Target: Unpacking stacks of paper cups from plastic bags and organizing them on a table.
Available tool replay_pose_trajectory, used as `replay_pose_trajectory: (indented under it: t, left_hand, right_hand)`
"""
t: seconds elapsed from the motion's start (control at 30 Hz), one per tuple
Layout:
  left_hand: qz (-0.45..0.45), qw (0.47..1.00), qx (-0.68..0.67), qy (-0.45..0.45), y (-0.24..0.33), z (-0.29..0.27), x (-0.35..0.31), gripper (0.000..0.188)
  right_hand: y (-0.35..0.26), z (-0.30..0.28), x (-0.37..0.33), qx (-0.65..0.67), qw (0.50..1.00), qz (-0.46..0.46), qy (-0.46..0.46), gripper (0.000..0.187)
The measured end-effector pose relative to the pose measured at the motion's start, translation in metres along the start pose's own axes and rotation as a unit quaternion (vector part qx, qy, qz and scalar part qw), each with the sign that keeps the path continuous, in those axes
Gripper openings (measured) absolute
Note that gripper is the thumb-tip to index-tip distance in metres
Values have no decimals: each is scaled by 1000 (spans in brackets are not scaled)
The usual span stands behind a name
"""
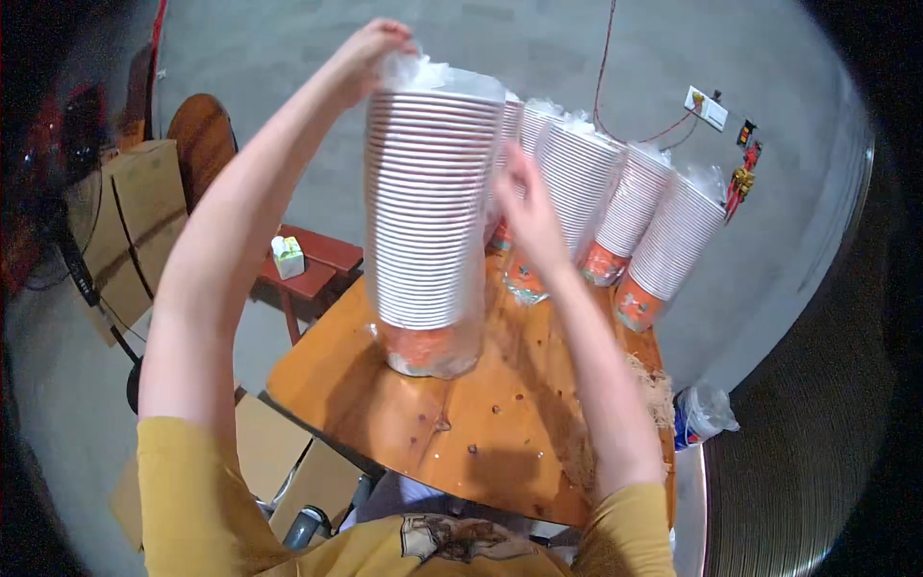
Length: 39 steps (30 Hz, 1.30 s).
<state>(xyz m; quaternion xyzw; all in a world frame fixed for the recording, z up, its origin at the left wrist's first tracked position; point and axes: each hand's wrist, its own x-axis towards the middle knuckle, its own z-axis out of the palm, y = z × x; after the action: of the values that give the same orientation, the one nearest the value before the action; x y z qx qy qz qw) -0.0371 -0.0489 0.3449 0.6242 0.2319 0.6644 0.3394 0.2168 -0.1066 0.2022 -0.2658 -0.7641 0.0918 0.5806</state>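
Note:
A tall stack of paper cups in a clear plastic bag stands in front of me on the wooden table, its white rims up and an orange printed cup at the bottom. High on the left, my left hand pinches the gathered top of the plastic bag. Beside the stack's right side is my right hand, slightly blurred, fingers stretched upward and apart. Whether its fingertips press on the wrap is hard to see. Several similar bagged cup stacks stand behind and to the right.
A red bench with a small tissue box stands beyond the table's left side. Cardboard boxes are at the left. Brownish shreds lie on the right table edge, near a plastic-wrapped container. A wall socket has wires.

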Motion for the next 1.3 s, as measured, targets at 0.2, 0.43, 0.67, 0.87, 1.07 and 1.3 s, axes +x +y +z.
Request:
replay_pose_trajectory:
  t: [0.2,0.43,0.67,0.87,1.07,1.3]
  left_hand:
    - [118,985,127,25,-59,-26,-2,36]
    - [-256,957,-57,-122,-298,-44,-97,76]
    - [-311,940,-38,-133,-361,37,-188,66]
    - [-130,985,40,-110,-382,191,-180,115]
    - [-46,982,181,-18,-406,351,-149,115]
    - [-27,975,217,29,-485,469,-94,108]
  right_hand:
    - [74,60,-99,60,989,130,-38,67]
    - [158,34,-112,0,989,142,34,83]
    - [196,-51,-115,-232,964,120,-40,60]
    - [229,-143,-137,-131,966,222,13,56]
    - [250,-209,-155,-127,940,311,53,80]
    - [342,-260,-122,-190,898,386,87,101]
